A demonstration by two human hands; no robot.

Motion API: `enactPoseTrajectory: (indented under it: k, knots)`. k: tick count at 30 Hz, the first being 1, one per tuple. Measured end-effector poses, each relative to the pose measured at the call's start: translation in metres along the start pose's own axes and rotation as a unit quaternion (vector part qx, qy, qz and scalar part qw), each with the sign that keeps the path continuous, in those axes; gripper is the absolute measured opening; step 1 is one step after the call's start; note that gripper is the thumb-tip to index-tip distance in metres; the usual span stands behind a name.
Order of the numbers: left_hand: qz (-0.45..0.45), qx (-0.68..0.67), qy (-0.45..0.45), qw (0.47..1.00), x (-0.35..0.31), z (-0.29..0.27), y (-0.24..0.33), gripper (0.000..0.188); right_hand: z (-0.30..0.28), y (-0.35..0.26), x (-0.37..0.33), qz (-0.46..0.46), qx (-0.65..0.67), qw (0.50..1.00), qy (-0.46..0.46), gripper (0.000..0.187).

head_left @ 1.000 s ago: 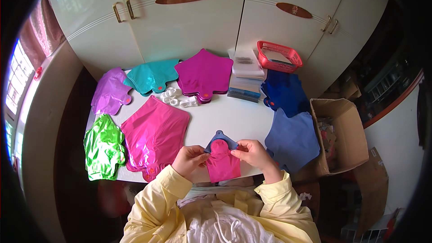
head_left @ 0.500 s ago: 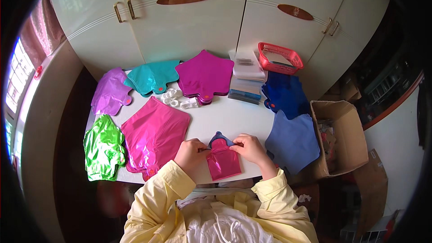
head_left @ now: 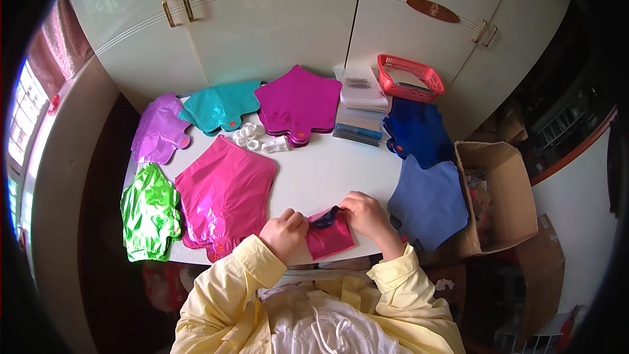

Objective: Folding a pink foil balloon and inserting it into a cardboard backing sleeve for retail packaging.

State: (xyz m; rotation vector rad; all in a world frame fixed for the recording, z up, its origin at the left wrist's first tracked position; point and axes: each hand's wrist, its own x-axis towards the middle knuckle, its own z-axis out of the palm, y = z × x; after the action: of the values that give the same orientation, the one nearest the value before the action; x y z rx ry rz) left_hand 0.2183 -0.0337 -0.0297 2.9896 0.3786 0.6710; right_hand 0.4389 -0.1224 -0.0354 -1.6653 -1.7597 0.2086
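A folded foil balloon, shiny pink with a dark blue part turned down over its upper edge, lies at the table's near edge between my hands. My left hand is closed at its upper left corner, fingertips partly hidden. Thumb and fingers of my right hand pinch the dark blue part at the upper right. Left of my hands is a stack of pink star-shaped foil balloons. A flat pale blue foil balloon lies to the right.
Around the white table lie green, purple, teal, magenta and dark blue foil balloons. White ribbon rolls, stacked sleeves and a red basket are at the back. An open cardboard box stands right.
The dark blue end, which stood up above the pink packet, is now folded down across its top. My right hand has moved slightly up; both hands stay at the packet.
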Motion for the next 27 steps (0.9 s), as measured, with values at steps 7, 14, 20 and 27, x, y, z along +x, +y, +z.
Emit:
enactPoseTrajectory:
  k: [7, 14, 20, 27]
  knots:
    - [0.122, 0.121, -0.032, 0.985, 0.0, 0.001, 0.002, 0.009, 0.001, -0.002, -0.005, -0.077, -0.092, 0.992, 0.031, 0.008]
    - [0.124, 0.134, -0.036, 0.983, -0.002, 0.004, 0.004, 0.007, 0.002, -0.055, -0.015, -0.097, -0.222, 0.97, 0.013, 0.035]
    - [0.122, 0.135, -0.024, 0.983, -0.005, 0.006, 0.004, 0.007, 0.025, -0.046, -0.035, -0.104, -0.213, 0.969, 0.074, 0.023]
    - [0.1, 0.113, -0.004, 0.989, -0.008, 0.004, 0.003, 0.007, 0.029, -0.045, -0.04, -0.115, -0.214, 0.966, 0.095, 0.02]
